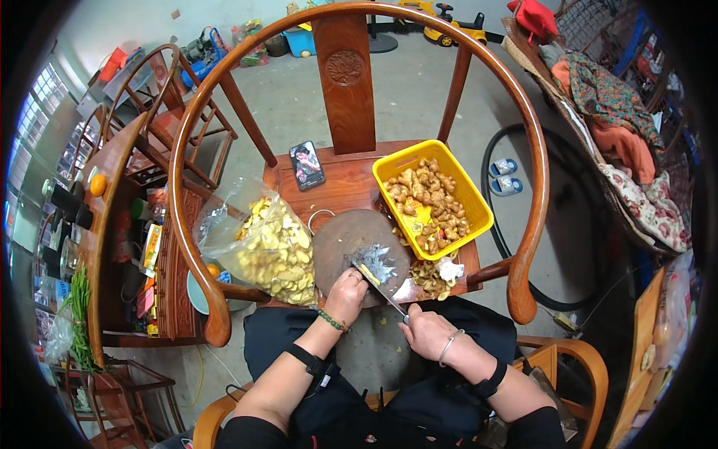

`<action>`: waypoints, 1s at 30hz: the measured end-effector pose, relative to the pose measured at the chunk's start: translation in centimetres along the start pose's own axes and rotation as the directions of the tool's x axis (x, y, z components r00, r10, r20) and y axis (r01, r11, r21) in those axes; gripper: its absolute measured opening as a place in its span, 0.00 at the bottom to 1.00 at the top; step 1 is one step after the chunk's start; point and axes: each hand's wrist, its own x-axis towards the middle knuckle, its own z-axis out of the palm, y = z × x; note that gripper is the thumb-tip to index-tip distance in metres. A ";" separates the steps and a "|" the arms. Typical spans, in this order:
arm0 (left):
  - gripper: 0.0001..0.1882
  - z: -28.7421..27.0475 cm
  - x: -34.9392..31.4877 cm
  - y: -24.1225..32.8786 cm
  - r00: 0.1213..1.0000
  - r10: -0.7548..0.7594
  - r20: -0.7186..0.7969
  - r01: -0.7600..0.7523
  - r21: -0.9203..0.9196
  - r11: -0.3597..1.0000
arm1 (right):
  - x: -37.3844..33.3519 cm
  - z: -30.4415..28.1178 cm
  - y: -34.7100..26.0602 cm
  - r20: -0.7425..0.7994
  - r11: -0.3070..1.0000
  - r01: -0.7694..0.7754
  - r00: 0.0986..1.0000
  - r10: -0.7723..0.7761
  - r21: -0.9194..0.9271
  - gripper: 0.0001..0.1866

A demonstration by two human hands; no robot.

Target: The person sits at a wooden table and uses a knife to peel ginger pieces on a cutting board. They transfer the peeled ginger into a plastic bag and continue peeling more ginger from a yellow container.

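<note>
On the round wooden chopping board [333,243], my left hand [346,298] is closed on a piece of ginger [367,274] near the board's front edge. My right hand [432,334] grips the handle of a knife [390,301], whose blade lies against the ginger beside my left fingertips. A worn, whitish-grey patch marks the board just beyond the blade. Left of the board stands a clear plastic bag [224,243] full of yellow ginger slices [278,254]. At the right, a yellow plastic basket [477,224] holds knobbly whole ginger [426,187].
All this rests on the seat of a wooden armchair [344,196], its curved rail arching around. A phone [307,165] lies at the seat's back left. Ginger scraps [428,280] and a crumpled white bag [451,269] sit before the basket. A black hose [490,224] and slippers [506,176] are on the floor.
</note>
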 end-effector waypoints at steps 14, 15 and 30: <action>0.15 -0.3 0.2 0.4 0.999 -0.035 0.012 0.035 -0.034 0.999 | 3.1 0.6 -0.2 -0.002 1.000 0.000 1.000 0.000 0.023 0.15; 0.14 -0.4 0.2 0.4 0.999 -0.040 0.028 0.041 -0.029 0.999 | 3.9 1.1 0.1 -0.034 0.999 0.008 0.999 -0.006 0.041 0.15; 0.11 0.2 -0.3 0.4 0.997 -0.019 -0.081 0.018 -0.010 1.000 | 1.9 -0.4 1.4 -0.144 0.985 0.172 0.974 -0.175 -0.029 0.17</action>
